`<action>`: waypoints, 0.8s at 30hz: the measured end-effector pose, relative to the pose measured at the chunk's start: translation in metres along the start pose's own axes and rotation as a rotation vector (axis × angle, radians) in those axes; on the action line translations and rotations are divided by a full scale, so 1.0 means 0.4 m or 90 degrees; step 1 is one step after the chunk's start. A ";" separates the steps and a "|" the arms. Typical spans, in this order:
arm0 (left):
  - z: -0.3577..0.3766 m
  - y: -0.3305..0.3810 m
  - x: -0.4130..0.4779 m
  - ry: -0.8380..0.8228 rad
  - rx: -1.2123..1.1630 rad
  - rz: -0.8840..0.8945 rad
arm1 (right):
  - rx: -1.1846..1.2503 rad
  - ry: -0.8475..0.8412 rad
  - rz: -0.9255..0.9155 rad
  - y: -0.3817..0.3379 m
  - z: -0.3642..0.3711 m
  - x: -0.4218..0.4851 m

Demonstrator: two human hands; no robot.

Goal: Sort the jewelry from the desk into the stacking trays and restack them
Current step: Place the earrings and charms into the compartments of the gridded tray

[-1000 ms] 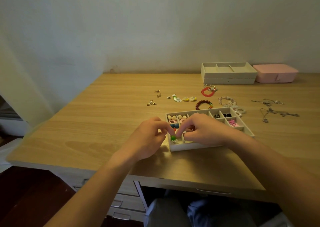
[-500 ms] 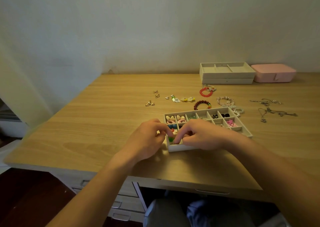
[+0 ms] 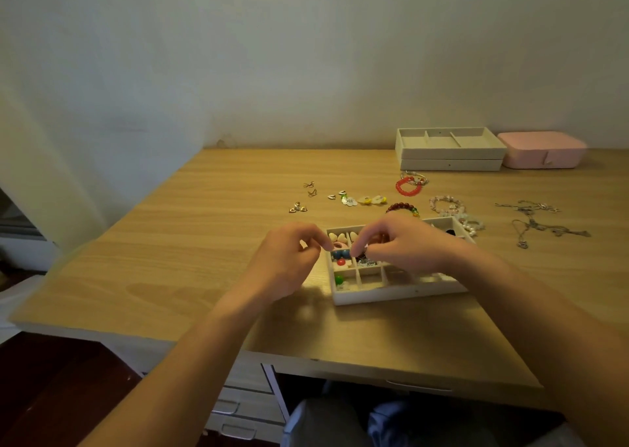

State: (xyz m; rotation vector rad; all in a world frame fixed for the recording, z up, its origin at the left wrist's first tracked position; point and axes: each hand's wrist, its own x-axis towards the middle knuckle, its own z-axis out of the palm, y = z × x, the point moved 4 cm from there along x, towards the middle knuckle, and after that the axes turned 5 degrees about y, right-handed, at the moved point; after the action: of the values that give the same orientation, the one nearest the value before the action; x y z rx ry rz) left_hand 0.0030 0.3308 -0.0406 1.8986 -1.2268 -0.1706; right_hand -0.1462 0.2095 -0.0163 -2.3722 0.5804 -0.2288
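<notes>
A white compartment tray sits near the desk's front edge, with small pieces in its left cells: cream hearts, a pink ring, blue beads and a red bead. A green bead lies in the front-left cell. My left hand hovers at the tray's left edge, fingers curled, thumb against forefinger, nothing visible in it. My right hand covers the tray's middle, its thumb and forefinger tips close together above a middle cell. I cannot see whether they pinch anything. Loose jewelry lies beyond the tray.
Two stacked white trays and a pink box stand by the wall. On the desk lie gold earrings, flower earrings, a red bracelet, a dark bead bracelet, pale bracelets and silver necklaces.
The green bead that sat between both hands' fingertips now lies in the front-left cell. Both hands have risen and moved back over the tray's far rows.
</notes>
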 end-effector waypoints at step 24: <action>0.105 -0.091 0.321 0.189 -0.178 -0.194 | -0.215 0.174 0.098 0.141 -0.037 0.427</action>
State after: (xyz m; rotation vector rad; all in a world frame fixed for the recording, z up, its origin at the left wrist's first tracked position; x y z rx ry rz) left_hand 0.0716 0.2093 -0.0530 1.7791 -0.6751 -0.2020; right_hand -0.0193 0.0836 -0.0404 -2.6215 0.9953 -0.4182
